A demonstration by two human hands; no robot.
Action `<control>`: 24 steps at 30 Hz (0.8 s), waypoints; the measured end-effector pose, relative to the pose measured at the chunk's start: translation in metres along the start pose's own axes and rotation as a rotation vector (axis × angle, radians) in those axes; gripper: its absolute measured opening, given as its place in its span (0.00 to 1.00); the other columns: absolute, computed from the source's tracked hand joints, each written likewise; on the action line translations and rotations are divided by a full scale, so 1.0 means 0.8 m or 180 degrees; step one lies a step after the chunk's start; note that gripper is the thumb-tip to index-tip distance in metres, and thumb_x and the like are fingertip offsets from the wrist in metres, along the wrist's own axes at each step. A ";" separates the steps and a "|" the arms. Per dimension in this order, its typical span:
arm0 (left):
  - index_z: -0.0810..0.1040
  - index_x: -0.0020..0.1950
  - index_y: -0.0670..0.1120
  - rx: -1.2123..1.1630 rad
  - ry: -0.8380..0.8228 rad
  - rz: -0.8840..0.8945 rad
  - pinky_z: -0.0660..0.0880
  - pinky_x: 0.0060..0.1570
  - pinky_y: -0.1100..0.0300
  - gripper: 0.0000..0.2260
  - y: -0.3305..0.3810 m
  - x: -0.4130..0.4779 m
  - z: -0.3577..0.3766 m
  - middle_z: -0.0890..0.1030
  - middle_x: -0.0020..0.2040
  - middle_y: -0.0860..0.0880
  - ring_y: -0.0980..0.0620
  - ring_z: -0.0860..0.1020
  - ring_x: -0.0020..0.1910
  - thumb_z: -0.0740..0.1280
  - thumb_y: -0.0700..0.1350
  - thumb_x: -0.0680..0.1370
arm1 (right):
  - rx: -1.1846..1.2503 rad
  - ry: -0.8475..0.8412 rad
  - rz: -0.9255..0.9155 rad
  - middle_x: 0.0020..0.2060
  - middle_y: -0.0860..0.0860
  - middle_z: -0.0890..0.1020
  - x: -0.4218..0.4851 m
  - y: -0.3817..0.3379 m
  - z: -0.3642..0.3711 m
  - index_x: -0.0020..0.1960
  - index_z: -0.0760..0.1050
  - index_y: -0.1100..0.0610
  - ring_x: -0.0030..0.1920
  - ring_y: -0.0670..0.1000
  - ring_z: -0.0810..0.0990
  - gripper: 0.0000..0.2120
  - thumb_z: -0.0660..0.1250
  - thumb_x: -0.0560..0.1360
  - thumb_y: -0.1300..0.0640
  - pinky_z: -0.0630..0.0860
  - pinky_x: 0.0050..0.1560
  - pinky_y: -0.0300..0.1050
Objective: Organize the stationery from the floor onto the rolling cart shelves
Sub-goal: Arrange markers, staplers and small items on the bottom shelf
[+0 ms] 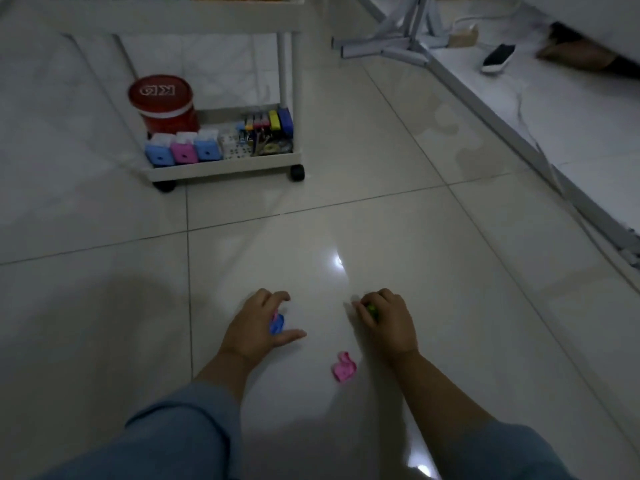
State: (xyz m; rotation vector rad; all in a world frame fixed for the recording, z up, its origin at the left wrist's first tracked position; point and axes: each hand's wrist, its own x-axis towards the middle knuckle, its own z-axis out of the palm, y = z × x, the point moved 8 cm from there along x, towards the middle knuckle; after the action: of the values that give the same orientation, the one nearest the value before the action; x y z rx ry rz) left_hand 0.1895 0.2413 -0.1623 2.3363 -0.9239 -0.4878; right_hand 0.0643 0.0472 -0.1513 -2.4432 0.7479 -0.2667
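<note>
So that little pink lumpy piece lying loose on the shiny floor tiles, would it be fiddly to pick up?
Probably very light: the small pink piece is much smaller than the right hand near it. It lies low on the glossy tile floor, so it may skid when nudged. Its uneven outline suggests it won't roll.

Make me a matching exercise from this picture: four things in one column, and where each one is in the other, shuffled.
Things:
1. blue piece
2. green piece
3. pink piece
4. red tub

Places:
A. on the bottom shelf of the cart
B. loose on the floor
C. under the left hand, fingers curled over it
D. gripped in the right hand

Pairs: 1-C, 2-D, 3-B, 4-A.
</note>
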 end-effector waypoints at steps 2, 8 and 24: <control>0.74 0.59 0.46 0.0338 -0.0196 0.0061 0.67 0.48 0.61 0.31 0.001 0.001 0.013 0.70 0.51 0.49 0.50 0.70 0.51 0.71 0.64 0.65 | 0.0022 -0.0009 -0.0308 0.39 0.54 0.78 -0.025 -0.013 0.009 0.40 0.79 0.59 0.41 0.56 0.74 0.20 0.58 0.73 0.44 0.64 0.40 0.41; 0.74 0.47 0.39 0.0292 -0.0167 -0.0032 0.64 0.41 0.60 0.17 0.000 0.014 0.007 0.68 0.45 0.47 0.48 0.71 0.44 0.71 0.52 0.72 | -0.0207 -0.0074 -0.0955 0.41 0.50 0.76 -0.077 -0.049 0.020 0.43 0.78 0.53 0.42 0.48 0.70 0.18 0.60 0.73 0.40 0.66 0.38 0.37; 0.77 0.47 0.43 -0.0596 0.0722 -0.0703 0.63 0.41 0.63 0.11 -0.011 0.024 -0.033 0.70 0.44 0.47 0.50 0.71 0.42 0.68 0.50 0.75 | -0.1162 0.0002 -0.1762 0.51 0.50 0.80 -0.078 -0.092 0.066 0.58 0.73 0.44 0.50 0.52 0.77 0.20 0.52 0.76 0.36 0.75 0.45 0.43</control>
State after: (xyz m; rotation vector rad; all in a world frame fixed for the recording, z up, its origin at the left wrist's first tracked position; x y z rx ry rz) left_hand 0.2208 0.2429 -0.1498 2.2739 -0.4962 -0.3688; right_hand 0.0641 0.1569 -0.1540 -2.9647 0.1022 -0.3630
